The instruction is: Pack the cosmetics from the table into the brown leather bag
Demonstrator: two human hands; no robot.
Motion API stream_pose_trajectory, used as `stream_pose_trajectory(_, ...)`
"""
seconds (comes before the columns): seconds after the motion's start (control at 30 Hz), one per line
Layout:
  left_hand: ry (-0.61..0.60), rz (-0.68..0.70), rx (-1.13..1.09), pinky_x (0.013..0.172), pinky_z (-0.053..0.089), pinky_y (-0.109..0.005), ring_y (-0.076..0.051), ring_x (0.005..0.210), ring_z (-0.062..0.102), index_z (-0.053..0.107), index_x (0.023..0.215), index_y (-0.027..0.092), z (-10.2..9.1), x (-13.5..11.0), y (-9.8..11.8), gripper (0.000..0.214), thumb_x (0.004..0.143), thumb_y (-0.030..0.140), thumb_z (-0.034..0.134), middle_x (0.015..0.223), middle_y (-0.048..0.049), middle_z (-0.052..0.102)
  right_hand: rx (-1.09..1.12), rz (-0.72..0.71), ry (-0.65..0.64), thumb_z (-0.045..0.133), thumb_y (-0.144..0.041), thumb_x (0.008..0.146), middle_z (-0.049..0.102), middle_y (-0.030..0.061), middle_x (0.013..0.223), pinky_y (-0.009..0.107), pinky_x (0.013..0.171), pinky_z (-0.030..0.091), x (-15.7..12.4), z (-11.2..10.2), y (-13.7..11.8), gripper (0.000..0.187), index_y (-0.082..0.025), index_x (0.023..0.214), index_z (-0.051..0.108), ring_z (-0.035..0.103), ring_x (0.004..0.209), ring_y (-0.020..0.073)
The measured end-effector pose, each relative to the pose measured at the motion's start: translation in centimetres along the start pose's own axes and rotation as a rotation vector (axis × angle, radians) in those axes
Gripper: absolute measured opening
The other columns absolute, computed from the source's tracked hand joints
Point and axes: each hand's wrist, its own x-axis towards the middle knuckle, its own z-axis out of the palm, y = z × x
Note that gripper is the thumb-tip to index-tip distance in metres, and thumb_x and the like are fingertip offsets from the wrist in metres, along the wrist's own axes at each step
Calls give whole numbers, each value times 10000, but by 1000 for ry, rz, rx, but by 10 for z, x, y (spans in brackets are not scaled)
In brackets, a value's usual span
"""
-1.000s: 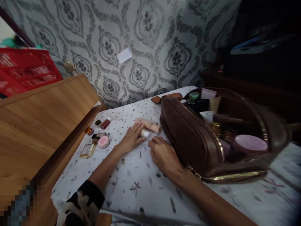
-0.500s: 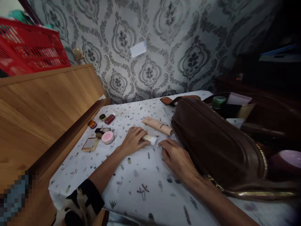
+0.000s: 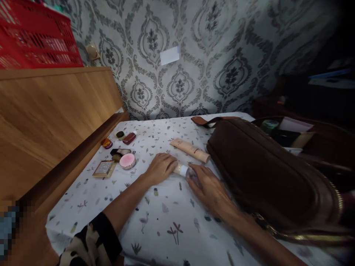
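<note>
A small pale bottle (image 3: 180, 169) with a white collar and what looks like a clear cap lies low over the patterned cloth. My left hand (image 3: 162, 168) is closed around its body, covering most of it. The fingers of my right hand (image 3: 208, 186) are closed about the clear cap (image 3: 192, 174) at the other end. Just behind the bottle lies a beige squeeze tube (image 3: 190, 149), touched by neither hand. A large brown bag (image 3: 260, 173) lies on its side close to my right hand and forearm.
On the left of the cloth-covered table (image 3: 146, 240) sit a pink round compact (image 3: 128, 161), a square palette (image 3: 104, 169), a dark red bottle (image 3: 129, 138) and small jars. A wooden panel (image 3: 61, 107) borders the left, with a red basket (image 3: 39, 37) above. Patterned wall stands behind.
My right hand has closed in on the clear end of the bottle, with its fingers now around it. The left hand keeps its grip. The whole view has shifted slightly.
</note>
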Motion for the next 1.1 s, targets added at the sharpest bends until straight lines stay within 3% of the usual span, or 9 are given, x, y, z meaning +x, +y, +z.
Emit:
stream_pose_trajectory(0.2,57,-47,-82,869,475,-391,-229,906,626,662,907,189,-4,-1,2,422,1053,352,301,902,-83,696,-48,56,-164,593,-261,915,679,142,1169,395,980,468,17,-3,-21,408,-123,1298,594,602,1122,298)
stream_pose_trajectory(0.53,114,-103,-104,780,432,-361,-209,765,557,545,735,216,-8,1,7,390,1030,360,334,735,-35,599,108,-16,-66,663,-251,908,687,101,1086,406,933,473,10,6,-13,305,-169,1202,656,589,1031,271)
stream_pose_trajectory(0.73,142,-111,-128,778,455,-351,-210,806,577,572,828,210,-6,0,6,369,1041,370,317,808,-47,622,106,29,-19,692,-236,881,700,88,1023,385,886,486,10,7,-12,181,-180,1053,690,607,983,262)
stream_pose_trajectory(1.1,173,-102,-247,950,493,-404,-232,1042,616,634,1066,200,1,0,-2,307,1037,354,370,1059,-96,684,92,106,51,681,-193,870,723,91,1061,398,901,522,12,5,-7,237,-181,1106,701,652,1033,283)
